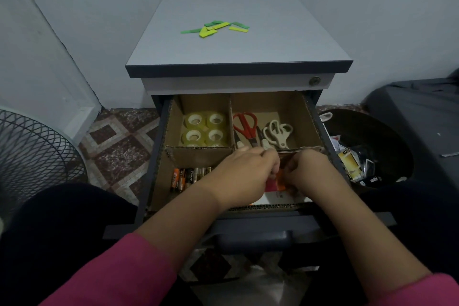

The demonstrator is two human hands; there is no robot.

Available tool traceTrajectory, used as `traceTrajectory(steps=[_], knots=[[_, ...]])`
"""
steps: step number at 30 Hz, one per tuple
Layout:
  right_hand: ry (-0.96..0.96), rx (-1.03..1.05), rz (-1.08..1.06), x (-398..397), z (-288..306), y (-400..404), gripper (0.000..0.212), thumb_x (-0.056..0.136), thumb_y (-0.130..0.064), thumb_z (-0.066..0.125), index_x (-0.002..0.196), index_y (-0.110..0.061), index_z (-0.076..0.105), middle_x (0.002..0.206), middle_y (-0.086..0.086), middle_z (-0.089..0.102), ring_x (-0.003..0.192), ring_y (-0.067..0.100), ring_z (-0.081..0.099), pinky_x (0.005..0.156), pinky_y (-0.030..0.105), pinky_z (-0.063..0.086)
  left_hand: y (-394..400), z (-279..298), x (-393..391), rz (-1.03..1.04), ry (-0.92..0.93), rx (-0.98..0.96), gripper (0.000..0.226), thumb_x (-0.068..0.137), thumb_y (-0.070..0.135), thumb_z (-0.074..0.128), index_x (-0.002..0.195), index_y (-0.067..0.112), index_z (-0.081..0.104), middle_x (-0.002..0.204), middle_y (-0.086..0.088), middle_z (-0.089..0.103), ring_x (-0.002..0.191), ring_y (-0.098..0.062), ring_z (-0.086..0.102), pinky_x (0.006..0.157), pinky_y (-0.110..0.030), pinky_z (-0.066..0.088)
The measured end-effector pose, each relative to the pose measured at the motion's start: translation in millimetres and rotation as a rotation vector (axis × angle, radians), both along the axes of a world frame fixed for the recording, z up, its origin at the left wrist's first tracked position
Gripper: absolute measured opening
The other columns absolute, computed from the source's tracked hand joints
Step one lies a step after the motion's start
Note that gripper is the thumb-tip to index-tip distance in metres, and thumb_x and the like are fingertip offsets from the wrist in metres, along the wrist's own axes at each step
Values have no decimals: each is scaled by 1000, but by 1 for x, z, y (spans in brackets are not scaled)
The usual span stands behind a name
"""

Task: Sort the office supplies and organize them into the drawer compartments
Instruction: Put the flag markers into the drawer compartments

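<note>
Both my hands are down in the open drawer point(159, 156), over the front right compartment. My left hand point(244, 176) comes in from the lower left with its fingers curled, knuckles up, fingertips meeting the right hand point(309, 171) just in front of the cardboard divider point(198, 149). The right one is curled the same way. Between them I've got hold of a little stack of sticky flags point(273, 182), pink and orange from what shows, though the hands cover most of it so I can't count them. Pink sleeves on both arms, pushed back from the wrists.

Counts, as far as I can see:
- tape rolls point(205, 129): four clear ones in the back left compartment, with the edge of more at the front
- scissors: one red pair point(246, 125) and two cream pairs point(277, 131) overlapping each other, back right compartment
- batteries point(190, 176): a row in the front left compartment, about six showing, the rest are under my left hand
- green and yellow flags point(214, 28): about nine loose on top of the cabinet point(238, 57)
</note>
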State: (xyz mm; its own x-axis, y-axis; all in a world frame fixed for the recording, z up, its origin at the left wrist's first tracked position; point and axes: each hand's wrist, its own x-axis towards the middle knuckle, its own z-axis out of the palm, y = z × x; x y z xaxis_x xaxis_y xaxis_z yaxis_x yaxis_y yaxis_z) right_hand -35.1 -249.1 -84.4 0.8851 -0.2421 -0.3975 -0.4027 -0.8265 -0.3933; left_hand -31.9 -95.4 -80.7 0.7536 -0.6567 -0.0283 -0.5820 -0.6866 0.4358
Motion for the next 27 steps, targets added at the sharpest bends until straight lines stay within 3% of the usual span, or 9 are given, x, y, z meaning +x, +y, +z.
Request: traceTrajectory(steps=[4, 10, 15, 19, 23, 27], knots=[[-59, -24, 24, -3, -4, 0, 14, 83, -20, 62, 74, -13, 71, 74, 8, 69, 70, 24, 67, 71, 36, 58, -2, 4, -2, -30, -85, 101, 30, 86, 2, 42, 107, 23, 46, 107, 2, 49, 95, -18, 39, 78, -26, 27], [-77, -34, 52, -4, -5, -2, 17, 85, -20, 59, 74, -13, 70, 71, 7, 67, 69, 24, 66, 66, 33, 57, -2, 7, -5, -57, -134, 176, 31, 89, 3, 41, 113, 22, 46, 108, -1, 46, 91, -19, 36, 76, -26, 24], [-70, -59, 85, -3, -4, -3, 19, 85, -21, 59, 72, -16, 71, 66, 3, 62, 65, 19, 61, 54, 24, 45, -3, 8, -6, -61, -134, 201, 32, 89, 4, 42, 116, 22, 45, 109, -2, 46, 97, -20, 40, 77, -26, 24], [-113, -61, 111, -7, 0, -7, 18, 87, -19, 58, 75, -21, 71, 73, 4, 66, 71, 20, 64, 63, 29, 52, -3, 10, -7, -66, -130, 202, 33, 89, 4, 42, 116, 22, 45, 108, 0, 45, 91, -17, 34, 76, -26, 22], [-83, -58, 188, -9, 6, -7, 25, 83, -19, 59, 98, -35, 72, 96, 0, 67, 88, 19, 64, 79, 33, 55, -2, 12, -7, -73, -128, 203, 33, 89, 3, 41, 117, 21, 44, 108, -2, 46, 90, -17, 34, 75, -26, 21], [-54, -60, 251, -10, 4, -6, 31, 75, -18, 65, 97, -39, 70, 91, -3, 64, 88, 20, 62, 76, 35, 55, -2, 13, -7, -70, -122, 207, 33, 90, 3, 41, 118, 21, 44, 111, -3, 46, 93, -19, 36, 75, -26, 21]])
